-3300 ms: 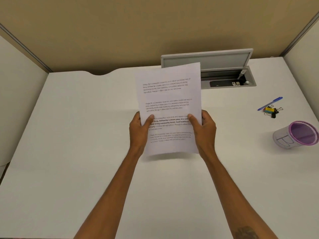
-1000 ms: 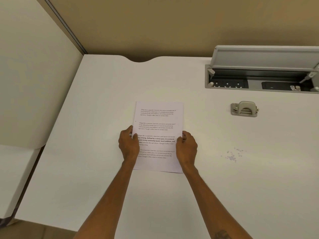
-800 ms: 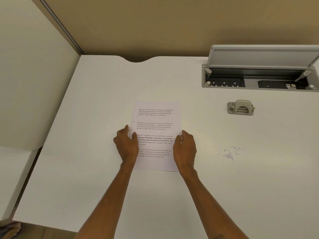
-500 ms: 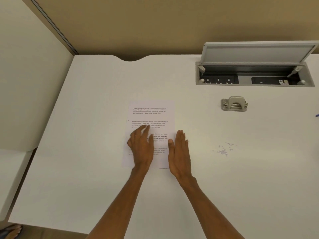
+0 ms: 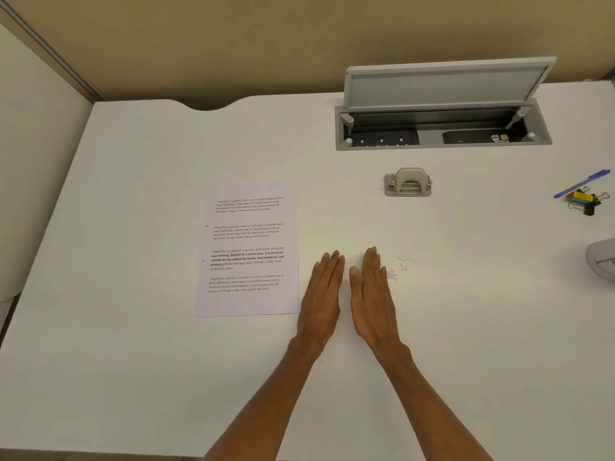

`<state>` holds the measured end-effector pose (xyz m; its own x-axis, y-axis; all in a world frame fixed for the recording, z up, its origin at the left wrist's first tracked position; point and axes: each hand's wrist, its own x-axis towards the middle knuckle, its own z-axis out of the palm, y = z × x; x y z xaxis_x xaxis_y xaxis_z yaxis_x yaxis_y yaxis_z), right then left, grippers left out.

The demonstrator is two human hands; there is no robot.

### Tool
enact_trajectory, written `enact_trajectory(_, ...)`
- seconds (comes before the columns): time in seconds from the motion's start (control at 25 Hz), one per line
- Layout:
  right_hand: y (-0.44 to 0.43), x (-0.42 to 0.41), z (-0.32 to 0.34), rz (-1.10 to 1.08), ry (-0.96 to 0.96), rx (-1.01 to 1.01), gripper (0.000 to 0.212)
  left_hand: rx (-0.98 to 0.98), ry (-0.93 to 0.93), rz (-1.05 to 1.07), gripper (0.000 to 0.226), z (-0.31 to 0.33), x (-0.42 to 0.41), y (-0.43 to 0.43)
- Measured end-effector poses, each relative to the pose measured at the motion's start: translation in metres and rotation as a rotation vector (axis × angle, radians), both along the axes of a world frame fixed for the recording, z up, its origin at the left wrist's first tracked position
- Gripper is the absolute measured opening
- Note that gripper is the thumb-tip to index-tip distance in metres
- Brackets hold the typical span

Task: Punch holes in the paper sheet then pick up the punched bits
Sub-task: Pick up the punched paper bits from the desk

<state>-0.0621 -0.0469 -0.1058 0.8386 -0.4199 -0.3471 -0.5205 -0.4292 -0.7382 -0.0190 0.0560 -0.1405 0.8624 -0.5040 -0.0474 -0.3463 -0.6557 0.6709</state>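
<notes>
The printed paper sheet [image 5: 248, 249] lies flat on the white desk [image 5: 133, 361], with two small punched holes near its left edge. A grey hole punch [image 5: 408, 182] stands further back and to the right. Tiny white punched bits [image 5: 397, 269] lie scattered on the desk. My left hand [image 5: 322, 294] is flat with straight fingers, just right of the sheet. My right hand [image 5: 371, 294] is flat beside it, its fingertips close to the left side of the bits. Neither hand holds anything.
An open grey cable box [image 5: 442, 128] with a raised lid is set into the desk at the back. A blue pen [image 5: 582, 188] and coloured binder clips [image 5: 587, 200] lie at the far right. A cup's edge [image 5: 604, 261] shows at the right border.
I laid the sheet on the desk and let go of it. Both hands then slid right off the paper, flat, toward the punched bits.
</notes>
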Motion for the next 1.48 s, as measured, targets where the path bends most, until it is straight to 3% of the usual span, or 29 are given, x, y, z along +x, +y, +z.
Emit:
enact_trajectory(0.12, -0.002, 0.013, 0.008, 0.103, -0.083, -0.024, 0.061, 0.134, -0.145, -0.05, 0.061, -0.015, -0.003, -0.002)
enact_trajectory(0.24, -0.005, 0.042, 0.002, 0.289, -0.04, -0.263, 0.06, 0.216, -0.263, -0.107, 0.07, -0.02, -0.003, -0.001)
enact_trajectory(0.36, -0.01, 0.048, -0.008, 0.367, 0.031, -0.315, 0.064, 0.272, -0.25, -0.126, 0.07, -0.017, -0.003, -0.003)
enact_trajectory(0.56, -0.034, 0.016, -0.018, 0.292, 0.066, -0.393, 0.074, 0.322, -0.153, -0.08, 0.058, -0.008, 0.005, -0.014)
enact_trajectory(0.88, -0.059, -0.007, -0.012, 0.155, 0.057, -0.364, 0.075, 0.372, -0.192, -0.018, 0.058, -0.005, 0.018, -0.038)
enact_trajectory(1.0, -0.024, -0.014, -0.003, 0.293, -0.132, -0.234, 0.067, 0.386, -0.222, -0.034, 0.058, -0.006, 0.015, -0.036)
enact_trajectory(1.12, -0.005, -0.03, -0.009, 0.411, -0.152, -0.18, 0.065, 0.388, -0.23, -0.058, 0.059, -0.005, 0.014, -0.034)
enact_trajectory(1.36, -0.077, -0.044, -0.026, 0.59, -0.122, -0.405, 0.069, 0.375, -0.209, -0.004, 0.054, -0.006, 0.015, -0.038)
enact_trajectory(1.48, -0.087, -0.037, -0.024, 0.489, -0.07, -0.378, 0.072, 0.367, -0.219, -0.006, 0.054, -0.005, 0.015, -0.038)
